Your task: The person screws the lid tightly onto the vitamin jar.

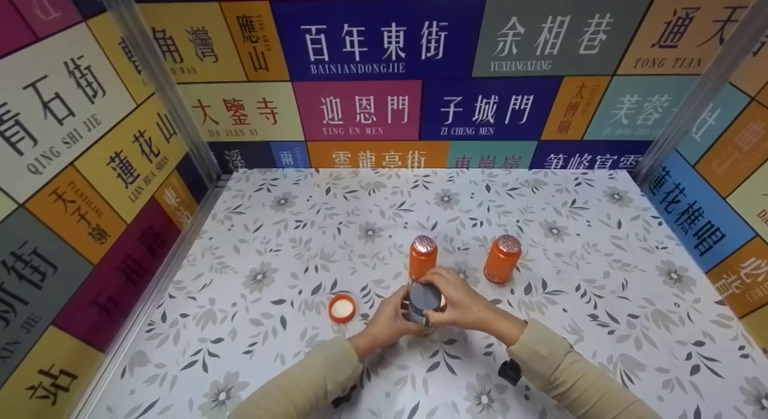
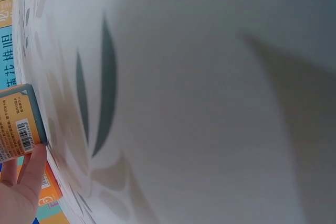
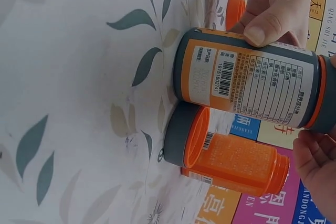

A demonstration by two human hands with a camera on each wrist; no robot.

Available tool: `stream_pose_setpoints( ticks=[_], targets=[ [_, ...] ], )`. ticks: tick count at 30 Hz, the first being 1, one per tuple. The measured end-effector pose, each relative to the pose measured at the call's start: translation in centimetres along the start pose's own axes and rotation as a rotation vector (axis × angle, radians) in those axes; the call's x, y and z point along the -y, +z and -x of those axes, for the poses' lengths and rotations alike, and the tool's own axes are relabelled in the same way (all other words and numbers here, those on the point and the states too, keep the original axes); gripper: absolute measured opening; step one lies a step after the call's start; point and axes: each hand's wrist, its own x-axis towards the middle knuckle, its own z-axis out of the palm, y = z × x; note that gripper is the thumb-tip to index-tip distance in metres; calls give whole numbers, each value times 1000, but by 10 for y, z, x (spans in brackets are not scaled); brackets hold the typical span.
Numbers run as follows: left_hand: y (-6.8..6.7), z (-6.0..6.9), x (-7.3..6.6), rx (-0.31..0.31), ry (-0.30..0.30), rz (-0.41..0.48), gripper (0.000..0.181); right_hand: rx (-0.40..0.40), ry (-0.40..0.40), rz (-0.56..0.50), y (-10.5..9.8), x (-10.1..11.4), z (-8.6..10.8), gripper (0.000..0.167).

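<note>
An orange-and-grey labelled bottle (image 3: pixel 236 77) stands upright on the table. My left hand (image 1: pixel 391 318) grips its body from the left, with the thumb (image 3: pixel 262 27) across the label. At its top my right hand (image 1: pixel 459 302) pinches the grey lid (image 1: pixel 425 300) between thumb and fingers. Close beside the bottle lies a loose grey lid with an orange inside (image 3: pixel 186 135), open side up. In the left wrist view, fingers of the left hand (image 2: pixel 26 182) touch the bottle's lower edge; its top is out of that view.
Two orange bottles with silver foil tops stand behind the hands, one near (image 1: pixel 423 257) and one farther right (image 1: pixel 502 260). Left of the hands lies an upturned orange-rimmed lid (image 1: pixel 342 309). The floral tabletop (image 1: pixel 288 239) is enclosed by walls of colourful signs (image 1: pixel 372 47).
</note>
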Motion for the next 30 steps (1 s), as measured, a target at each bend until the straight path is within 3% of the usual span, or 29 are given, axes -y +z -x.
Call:
stream_pose_setpoints(
  ticks=[4,7,9,12,18,26,30],
  targets=[
    [-1,-1,2,6,17,-13,65,123,55,-23,-10,3,-2,52],
    [-3,-1,2,1,6,-16,65,229,123,-111,-22,0,-1,58],
    [-7,0,3,-5,-1,-14,66,257,184,-173,-27,-6,1,60],
    [-16,0,3,-21,-30,-13,67,249,252,-214,-26,-19,6,58],
    [-45,-12,2,-79,-88,-5,70,250,332,-164,-9,-37,14,60],
    [-85,-31,7,-205,-183,92,67,233,503,-134,12,-41,9,67],
    [-101,-37,13,-284,-217,71,65,232,571,-128,17,-40,5,70]
  ],
)
